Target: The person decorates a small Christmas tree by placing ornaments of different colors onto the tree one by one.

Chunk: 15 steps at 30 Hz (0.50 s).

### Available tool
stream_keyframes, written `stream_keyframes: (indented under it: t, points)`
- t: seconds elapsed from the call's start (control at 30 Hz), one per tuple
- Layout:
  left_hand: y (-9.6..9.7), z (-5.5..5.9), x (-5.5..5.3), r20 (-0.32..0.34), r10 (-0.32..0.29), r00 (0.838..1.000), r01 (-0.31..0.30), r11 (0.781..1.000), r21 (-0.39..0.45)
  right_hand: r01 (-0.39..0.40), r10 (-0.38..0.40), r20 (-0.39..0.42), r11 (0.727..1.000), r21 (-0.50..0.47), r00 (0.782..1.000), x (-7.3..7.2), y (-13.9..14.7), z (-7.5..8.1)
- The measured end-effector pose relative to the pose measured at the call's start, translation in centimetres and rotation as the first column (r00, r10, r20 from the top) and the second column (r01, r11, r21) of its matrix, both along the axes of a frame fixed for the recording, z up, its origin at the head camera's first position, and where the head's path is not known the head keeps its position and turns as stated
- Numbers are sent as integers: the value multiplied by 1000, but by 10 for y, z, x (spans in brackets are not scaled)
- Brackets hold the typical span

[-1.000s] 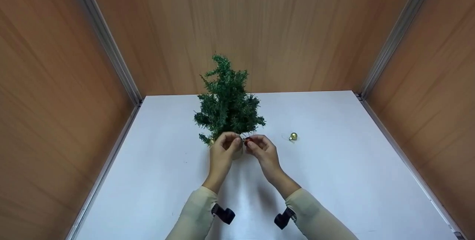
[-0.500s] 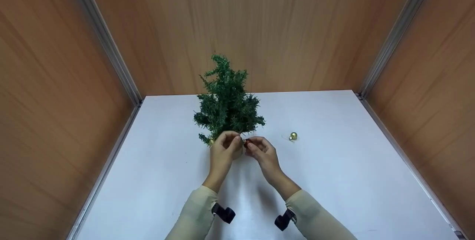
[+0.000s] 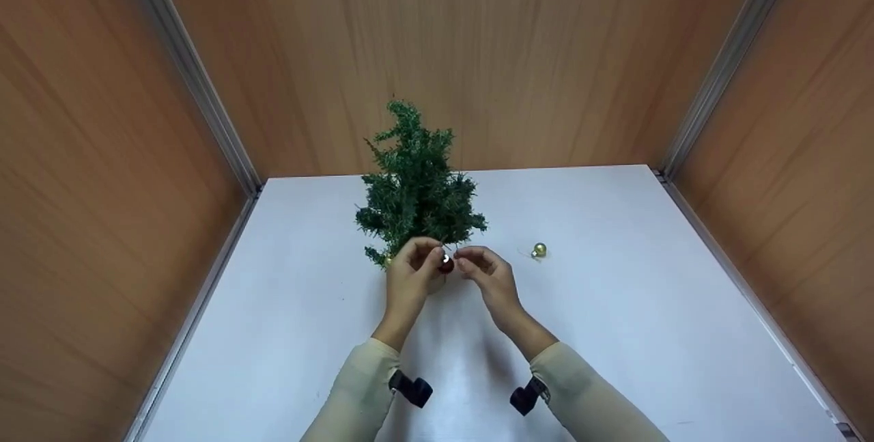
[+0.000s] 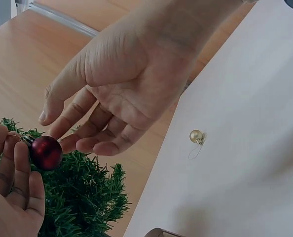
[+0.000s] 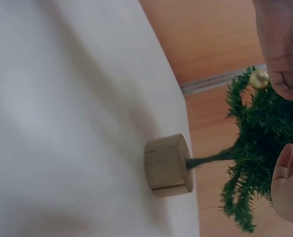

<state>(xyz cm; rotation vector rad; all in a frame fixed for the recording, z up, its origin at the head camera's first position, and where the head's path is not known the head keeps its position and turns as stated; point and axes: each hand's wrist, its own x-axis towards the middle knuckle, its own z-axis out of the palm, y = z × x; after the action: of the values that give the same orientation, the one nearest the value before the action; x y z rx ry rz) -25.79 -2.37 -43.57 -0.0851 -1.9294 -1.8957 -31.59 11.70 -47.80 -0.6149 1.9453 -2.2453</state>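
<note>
Dark-red round ball ornament point(image 4: 47, 153) sits before bushy green artificial tree point(image 3: 418, 189); left hand point(image 3: 407, 282) pinches its top end, right hand point(image 3: 494, 283) relaxed beside it. Slipping pinch could drop it.

We have a round bauble point(image 4: 46, 153), deep red with a soft sheen, topped by a small metal cap point(image 4: 28, 139). It is held up off the counter point(image 3: 614, 333), by the lower front of the tree point(image 3: 416, 189), its cap end at the left grip point(image 3: 411, 278). The tree, thick with bristly green needles and narrowing upward, stands upright, its thin green stem point(image 5: 208, 159) set in a round wooden base point(image 5: 166, 165).
</note>
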Motion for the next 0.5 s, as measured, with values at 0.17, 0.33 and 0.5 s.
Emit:
stream_keyframes:
  t: [0.17, 0.33, 0.5]
  points:
    - [1, 4, 0, 9, -2, 1000, 2, 1000, -17, 16, -4, -118, 995, 101, 993, 0, 4, 29]
    - [2, 8, -1, 9, -26, 1000, 26, 999, -24, -39, 66, -195, 989, 142, 978, 0, 4, 44]
    - [3, 11, -2, 2, -36, 999, 37, 999, -35, -33, 70, -233, 986, 161, 970, 1, 4, 48]
